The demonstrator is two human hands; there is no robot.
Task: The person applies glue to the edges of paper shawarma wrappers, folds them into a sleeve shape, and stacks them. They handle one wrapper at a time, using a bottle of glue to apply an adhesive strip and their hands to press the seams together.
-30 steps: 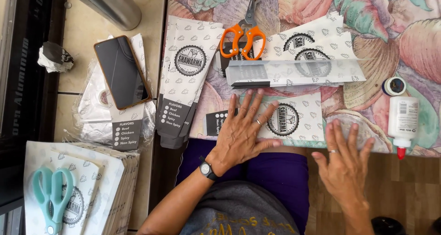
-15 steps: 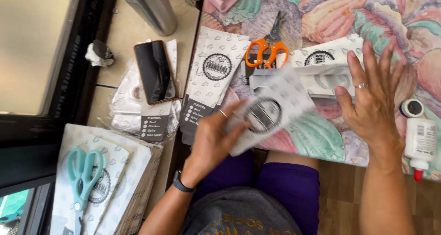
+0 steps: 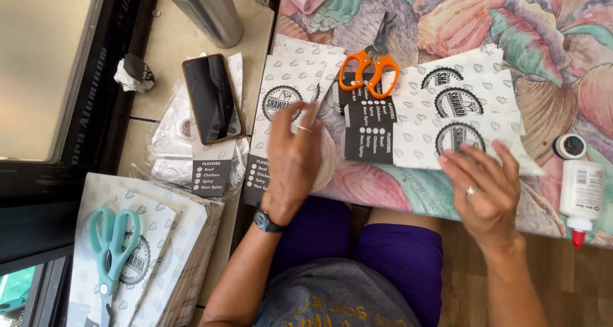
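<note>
Fingers first: the right hand (image 3: 488,190) lies flat with its fingers spread, a ring on one, pressing the lower edge of a printed paper bag (image 3: 456,138) near the table's front edge; it grips nothing. The left hand (image 3: 294,161), back up and a ring showing, has its fingers bent over the lower part of another paper bag (image 3: 284,103) at the table's left edge; whether they pinch the paper or only press on it cannot be told. A dark wristwatch (image 3: 265,222) sits on that wrist.

The table (image 3: 562,46) wears a smooth cloth printed with large shells in pink, teal and cream. Across its middle the flat paper bags fan out, overlapping, white with small grey marks, round black emblems and black end panels. To the left, on the pale tiled sill, a thick stack of the same bags (image 3: 179,263) sits at the near corner, its edges layered and slightly ragged.

A brushed-metal cylindrical flask (image 3: 204,7) stands at the sill's far edge. A crinkled clear plastic wrapper (image 3: 166,142) lies under a black smartphone (image 3: 212,98), glossy and rectangular.

Teal-handled scissors (image 3: 115,244) rest on the stack, blades toward the person. Orange-handled scissors (image 3: 373,68) lie on the fanned bags, their dark blades pointing to the table's far edge. A white glue bottle (image 3: 582,193) with a red tip lies at the table's right front edge, with a round cap (image 3: 569,146) just beyond it. A crumpled scrap (image 3: 133,75) sits at the sill's left edge.
</note>
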